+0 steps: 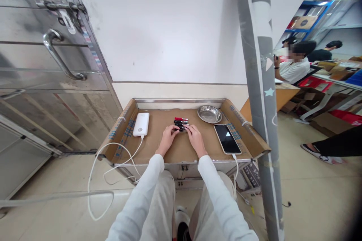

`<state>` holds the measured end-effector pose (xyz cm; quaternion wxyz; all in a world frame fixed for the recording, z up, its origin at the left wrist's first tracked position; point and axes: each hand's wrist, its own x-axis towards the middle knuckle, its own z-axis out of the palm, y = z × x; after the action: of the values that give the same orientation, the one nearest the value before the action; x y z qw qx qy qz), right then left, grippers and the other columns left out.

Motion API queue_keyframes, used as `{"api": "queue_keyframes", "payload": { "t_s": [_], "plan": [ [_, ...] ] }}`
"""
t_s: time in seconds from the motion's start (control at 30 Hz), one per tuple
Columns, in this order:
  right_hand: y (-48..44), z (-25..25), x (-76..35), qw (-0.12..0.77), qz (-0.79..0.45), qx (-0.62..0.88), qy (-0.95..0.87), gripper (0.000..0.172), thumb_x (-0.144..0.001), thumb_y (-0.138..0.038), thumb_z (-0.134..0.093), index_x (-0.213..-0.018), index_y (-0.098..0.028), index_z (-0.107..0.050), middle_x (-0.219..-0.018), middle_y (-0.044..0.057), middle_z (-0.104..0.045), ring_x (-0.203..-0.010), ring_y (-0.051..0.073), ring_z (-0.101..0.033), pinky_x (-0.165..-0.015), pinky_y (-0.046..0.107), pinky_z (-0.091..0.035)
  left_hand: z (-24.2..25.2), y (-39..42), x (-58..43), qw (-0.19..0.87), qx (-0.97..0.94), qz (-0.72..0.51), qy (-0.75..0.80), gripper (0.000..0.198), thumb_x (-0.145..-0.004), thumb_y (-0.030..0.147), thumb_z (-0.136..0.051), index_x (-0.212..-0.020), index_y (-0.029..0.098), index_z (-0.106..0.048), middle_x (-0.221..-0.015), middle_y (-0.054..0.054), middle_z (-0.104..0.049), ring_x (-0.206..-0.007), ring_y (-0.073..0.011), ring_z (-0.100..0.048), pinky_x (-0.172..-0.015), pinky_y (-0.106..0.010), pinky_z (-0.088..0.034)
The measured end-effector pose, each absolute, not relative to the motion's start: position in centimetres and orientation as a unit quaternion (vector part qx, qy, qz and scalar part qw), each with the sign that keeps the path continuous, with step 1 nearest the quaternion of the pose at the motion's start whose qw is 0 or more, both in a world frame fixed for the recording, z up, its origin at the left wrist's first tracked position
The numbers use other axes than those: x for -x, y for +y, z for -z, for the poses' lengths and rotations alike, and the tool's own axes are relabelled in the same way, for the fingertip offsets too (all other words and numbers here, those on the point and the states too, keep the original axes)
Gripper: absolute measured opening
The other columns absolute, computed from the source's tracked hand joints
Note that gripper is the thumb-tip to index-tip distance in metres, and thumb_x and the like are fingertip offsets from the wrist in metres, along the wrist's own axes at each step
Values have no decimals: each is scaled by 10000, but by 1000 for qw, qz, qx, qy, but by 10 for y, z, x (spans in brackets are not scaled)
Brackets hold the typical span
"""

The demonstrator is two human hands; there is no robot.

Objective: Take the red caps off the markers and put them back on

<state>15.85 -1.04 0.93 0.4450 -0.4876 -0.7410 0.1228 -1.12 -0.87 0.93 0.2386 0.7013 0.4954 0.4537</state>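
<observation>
A small row of markers lies side by side in the middle of the cardboard-lined tabletop (152, 148). The red marker (180, 119) is at the far side, and several black markers (180, 123) lie nearer to me. My left hand (169, 136) has its fingers closed at the left end of the nearest black marker. At the right end of the same marker, my right hand (196, 138) pinches with thumb and fingers. The fingertips partly cover the marker ends, so the exact grip is small and hard to see.
A white power bank (141, 123) with a cable lies left. A round metal dish (209, 114) stands back right, above a plugged-in phone (227, 139). Cardboard flaps edge the table. A tall wrapped roll (261, 64) stands right; a metal door (42, 56) is left. People sit far right.
</observation>
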Motion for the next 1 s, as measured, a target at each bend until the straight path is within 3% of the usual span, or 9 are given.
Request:
{"api": "queue_keyframes", "payload": {
  "t_s": [0.37,0.6,0.83,1.0],
  "plan": [
    [-9,-4,-156,375,-139,480,-781,281,-928,-278,-404,-1095,-239,-627,-1036,61,-605,-942,185,-608,-875,325,-472,-1,-3,11,150,-728,-439,506,118,-863,219,-529,-965,211,-587,-986,-46,-580,-979,-204,-509,-915,-383,-411],
    [-9,-1,-159,384,-152,461,-786,253,-903,-210,-433,-1100,-227,-590,-1066,65,-592,-1022,194,-570,-933,359,-449,-6,-34,20,216,-765,-389,466,243,-850,357,-556,-1048,217,-564,-1006,-43,-520,-818,-147,-549,-816,-313,-476],
    [-10,1,-160,403,-155,463,-774,183,-887,-191,-447,-984,-205,-601,-976,57,-567,-920,187,-577,-888,357,-461,4,-22,17,197,-769,-370,483,90,-870,241,-504,-830,187,-563,-864,-23,-519,-775,-149,-558,-787,-317,-485],
    [-9,3,-160,412,-147,469,-767,193,-897,-199,-422,-916,-203,-615,-937,53,-549,-867,179,-571,-866,343,-456,-3,-20,9,171,-778,-377,472,106,-884,200,-451,-911,185,-552,-934,-44,-522,-867,-161,-556,-865,-334,-462]
  ]
}}
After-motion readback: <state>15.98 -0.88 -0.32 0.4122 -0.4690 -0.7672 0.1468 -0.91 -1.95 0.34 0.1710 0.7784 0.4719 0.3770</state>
